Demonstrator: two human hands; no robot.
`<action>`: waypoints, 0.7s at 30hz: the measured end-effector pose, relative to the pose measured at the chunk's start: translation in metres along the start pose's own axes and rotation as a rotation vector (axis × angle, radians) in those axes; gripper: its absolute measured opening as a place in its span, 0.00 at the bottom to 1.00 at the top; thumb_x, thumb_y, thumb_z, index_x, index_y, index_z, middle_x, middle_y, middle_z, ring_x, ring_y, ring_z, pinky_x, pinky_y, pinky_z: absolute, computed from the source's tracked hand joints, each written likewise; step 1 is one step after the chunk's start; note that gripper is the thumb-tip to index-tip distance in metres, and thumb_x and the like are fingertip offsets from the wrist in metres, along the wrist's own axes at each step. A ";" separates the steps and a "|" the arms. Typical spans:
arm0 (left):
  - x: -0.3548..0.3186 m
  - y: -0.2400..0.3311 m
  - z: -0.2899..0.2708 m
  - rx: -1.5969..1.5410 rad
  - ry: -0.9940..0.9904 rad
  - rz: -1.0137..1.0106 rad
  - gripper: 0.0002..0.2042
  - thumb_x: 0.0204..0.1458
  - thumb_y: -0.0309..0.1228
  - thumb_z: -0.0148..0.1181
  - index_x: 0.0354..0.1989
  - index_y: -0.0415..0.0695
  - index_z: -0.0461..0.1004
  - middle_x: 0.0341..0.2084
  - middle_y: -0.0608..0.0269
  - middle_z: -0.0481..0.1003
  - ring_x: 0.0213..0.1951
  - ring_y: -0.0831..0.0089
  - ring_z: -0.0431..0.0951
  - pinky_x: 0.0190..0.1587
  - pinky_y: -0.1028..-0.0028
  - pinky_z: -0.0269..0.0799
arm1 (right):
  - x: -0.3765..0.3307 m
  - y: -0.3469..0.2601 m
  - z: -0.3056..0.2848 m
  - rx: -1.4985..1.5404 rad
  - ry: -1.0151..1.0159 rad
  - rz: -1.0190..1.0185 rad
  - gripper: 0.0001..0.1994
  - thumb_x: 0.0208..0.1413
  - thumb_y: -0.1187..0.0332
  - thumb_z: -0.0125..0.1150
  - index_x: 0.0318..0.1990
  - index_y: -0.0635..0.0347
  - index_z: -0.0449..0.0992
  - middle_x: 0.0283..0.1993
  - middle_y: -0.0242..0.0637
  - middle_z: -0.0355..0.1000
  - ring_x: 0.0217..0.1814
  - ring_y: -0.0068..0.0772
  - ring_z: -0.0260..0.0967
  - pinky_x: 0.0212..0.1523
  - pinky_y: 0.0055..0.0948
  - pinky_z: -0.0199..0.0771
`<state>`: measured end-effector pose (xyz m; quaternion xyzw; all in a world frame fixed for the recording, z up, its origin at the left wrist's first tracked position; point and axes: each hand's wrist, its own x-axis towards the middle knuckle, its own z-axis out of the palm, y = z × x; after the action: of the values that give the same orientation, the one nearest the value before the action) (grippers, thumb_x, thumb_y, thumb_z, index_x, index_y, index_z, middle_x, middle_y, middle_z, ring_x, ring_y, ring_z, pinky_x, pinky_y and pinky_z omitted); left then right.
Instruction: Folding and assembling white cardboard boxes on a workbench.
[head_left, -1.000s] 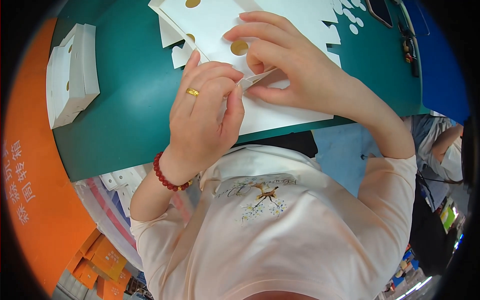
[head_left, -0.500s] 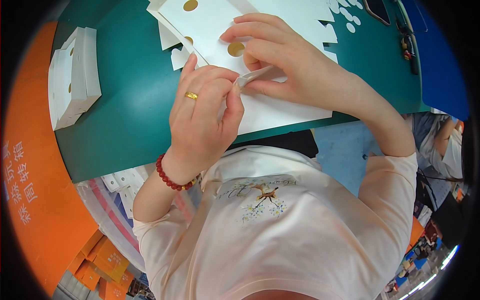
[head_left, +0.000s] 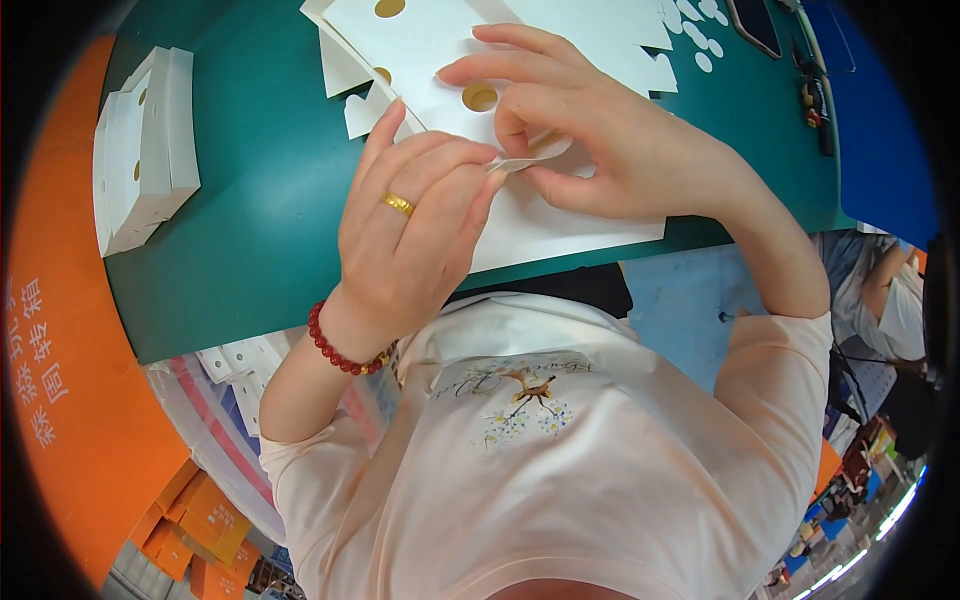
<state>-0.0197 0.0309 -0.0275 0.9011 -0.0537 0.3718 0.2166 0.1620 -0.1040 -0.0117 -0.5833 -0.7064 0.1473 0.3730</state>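
A white card blank [head_left: 560,230] with round holes showing brown board lies on the green table in front of me. Above its near part, a narrow, bent white card flap [head_left: 536,160] stands up between my hands. My left hand [head_left: 410,220], with a gold ring and red bead bracelet, pinches the flap's left end. My right hand [head_left: 620,145] has the flap's right part between thumb and curled forefinger, its other fingers stretched out over the blank. Whether the flap is joined to the blank is hidden by my fingers.
Folded white card trays [head_left: 150,155] stand at the table's left. Small white card discs [head_left: 700,40], a phone [head_left: 755,25] and a dark tool [head_left: 822,110] lie at the far right. An orange box [head_left: 60,300] borders the left side; a person [head_left: 885,290] is at the right.
My left hand has shifted slightly right and its fingers have turned over the flap. My right hand has moved a little right, and the flap now looks more curved.
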 end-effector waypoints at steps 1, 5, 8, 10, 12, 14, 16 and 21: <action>0.003 -0.002 0.002 -0.014 0.007 0.005 0.08 0.50 0.21 0.70 0.36 0.40 0.77 0.36 0.61 0.80 0.39 0.63 0.80 0.59 0.47 0.71 | 0.000 0.001 0.000 -0.012 0.018 -0.023 0.07 0.50 0.79 0.60 0.32 0.60 0.67 0.67 0.46 0.66 0.80 0.56 0.46 0.72 0.46 0.59; 0.002 -0.004 -0.002 -0.027 -0.008 0.030 0.10 0.48 0.20 0.71 0.37 0.40 0.76 0.36 0.61 0.80 0.39 0.62 0.80 0.59 0.47 0.71 | 0.000 0.001 -0.008 -0.035 -0.017 -0.018 0.07 0.52 0.79 0.61 0.33 0.61 0.68 0.67 0.46 0.67 0.80 0.55 0.46 0.71 0.45 0.61; 0.001 -0.008 -0.009 -0.035 -0.064 0.028 0.10 0.47 0.20 0.71 0.35 0.41 0.76 0.35 0.62 0.80 0.39 0.63 0.81 0.60 0.48 0.71 | -0.001 0.002 -0.010 0.105 -0.057 0.066 0.10 0.50 0.83 0.63 0.33 0.59 0.68 0.72 0.40 0.63 0.81 0.53 0.43 0.69 0.42 0.65; 0.001 -0.006 -0.007 -0.018 -0.053 0.014 0.10 0.46 0.19 0.71 0.34 0.41 0.76 0.34 0.62 0.80 0.39 0.63 0.81 0.60 0.48 0.71 | -0.001 0.003 -0.008 0.037 -0.039 0.042 0.10 0.51 0.83 0.63 0.31 0.59 0.68 0.72 0.40 0.64 0.82 0.53 0.41 0.67 0.41 0.69; 0.000 -0.004 -0.005 -0.004 -0.041 -0.001 0.10 0.46 0.19 0.71 0.34 0.42 0.75 0.34 0.63 0.80 0.39 0.64 0.81 0.60 0.48 0.71 | 0.000 0.000 -0.008 0.057 -0.039 0.066 0.07 0.52 0.81 0.62 0.32 0.61 0.69 0.70 0.42 0.65 0.81 0.51 0.45 0.68 0.40 0.67; 0.000 -0.002 -0.003 -0.016 -0.006 -0.030 0.10 0.45 0.18 0.70 0.33 0.42 0.75 0.32 0.64 0.80 0.39 0.65 0.81 0.61 0.48 0.70 | 0.000 0.000 -0.007 0.077 -0.037 0.091 0.05 0.53 0.79 0.61 0.32 0.63 0.71 0.68 0.43 0.67 0.79 0.50 0.48 0.70 0.40 0.64; 0.000 -0.001 -0.005 -0.025 -0.028 -0.035 0.10 0.46 0.17 0.69 0.34 0.42 0.76 0.34 0.62 0.81 0.40 0.64 0.82 0.62 0.48 0.68 | -0.001 0.002 -0.004 0.020 0.019 0.041 0.05 0.53 0.79 0.61 0.31 0.63 0.71 0.68 0.42 0.67 0.79 0.50 0.48 0.70 0.40 0.65; 0.002 0.000 -0.008 -0.054 -0.053 -0.040 0.09 0.49 0.16 0.67 0.35 0.42 0.77 0.35 0.60 0.83 0.41 0.63 0.83 0.65 0.48 0.65 | -0.003 0.006 -0.001 0.041 0.051 0.037 0.04 0.53 0.79 0.63 0.32 0.62 0.73 0.66 0.42 0.69 0.78 0.49 0.51 0.66 0.39 0.69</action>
<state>-0.0232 0.0349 -0.0211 0.9054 -0.0512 0.3416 0.2466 0.1672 -0.1051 -0.0154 -0.5921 -0.6826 0.1536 0.3998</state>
